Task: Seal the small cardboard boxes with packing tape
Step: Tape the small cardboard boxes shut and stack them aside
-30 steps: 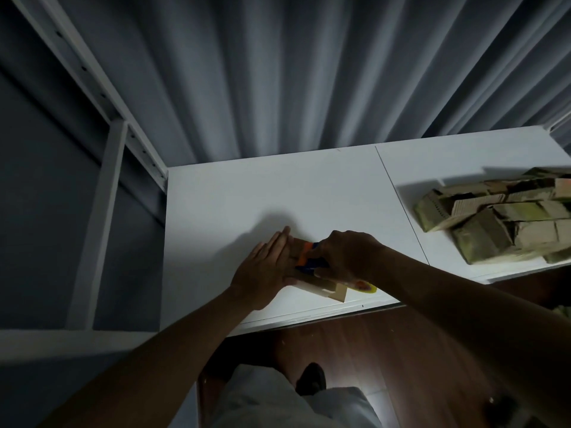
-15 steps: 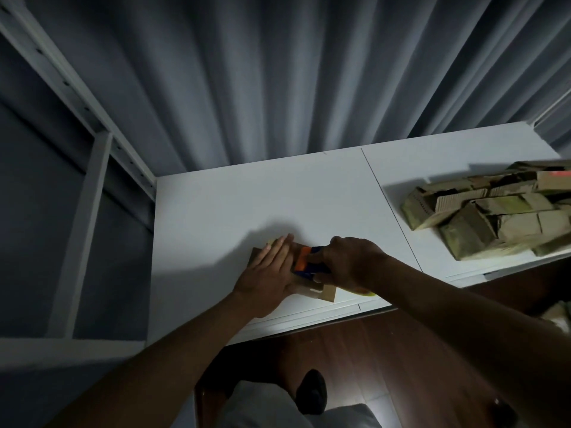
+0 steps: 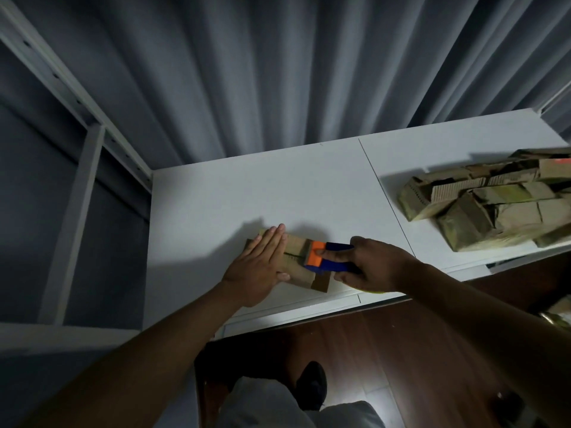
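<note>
box: small brown cardboard box lying flat on the white tabletop, close to the near edge, a bit left of the seam between the two table panels. Its top flaps meet in a dark line running along the middle.

left hand: left hand is flat, fingers straight and together, palm pressing down on the left part of the box – not gripping anything, just pinning it.

right hand: right hand has its fingers curled round the blue and orange plastic tape dispenser, thumb laid along the blue body.

dispenser: orange end sits on top of the box right at the flap seam, blue part sticks out to the right toward the hand. There's a yellowish bit peeking out under the right hand at the table edge – can't tell what it is.

tape: honestly can't make out any tape on the box in this light.

pile: heap of other brown cardboard boxes on the right table panel, well apart from the one being worked on, some with a greenish sheen, all jumbled on each other.

background: grey pleated curtain behind the table, white metal shelf frame on the left.

below: dark wood floor under the table edge, plus the person's grey-clad leg and a dark shoe.
</note>
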